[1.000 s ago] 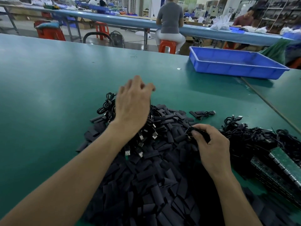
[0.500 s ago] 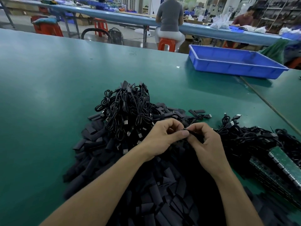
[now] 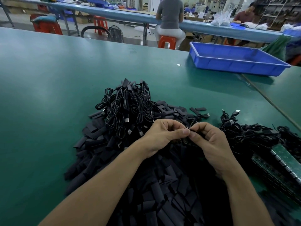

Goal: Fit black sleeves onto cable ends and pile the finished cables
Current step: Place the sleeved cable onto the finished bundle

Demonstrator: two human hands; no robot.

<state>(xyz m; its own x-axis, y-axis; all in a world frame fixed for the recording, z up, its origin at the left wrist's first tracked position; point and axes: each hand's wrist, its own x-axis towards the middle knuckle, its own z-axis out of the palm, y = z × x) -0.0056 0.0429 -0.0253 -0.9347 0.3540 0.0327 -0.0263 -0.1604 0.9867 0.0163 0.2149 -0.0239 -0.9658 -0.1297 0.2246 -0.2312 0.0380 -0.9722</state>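
Note:
A big heap of loose black sleeves [image 3: 151, 190] covers the green table in front of me. On its far side lies a pile of coiled black cables [image 3: 128, 108]. More tangled cables [image 3: 254, 136] lie to the right. My left hand [image 3: 162, 134] and my right hand [image 3: 210, 142] meet above the heap. Between their fingertips they pinch a small black sleeve on a cable end [image 3: 189, 128]. The cable [image 3: 197, 118] runs back from my right hand to a USB plug on the table.
A blue plastic tray [image 3: 234, 62] stands at the back right. Stacked green circuit boards [image 3: 281, 162] lie at the right edge. Two stray sleeves [image 3: 197, 109] lie beyond the heap. People sit at a long bench beyond the table.
One second ago my left hand hovered open over the cable pile. It has come back to my right hand, and both now pinch the sleeve and cable end.

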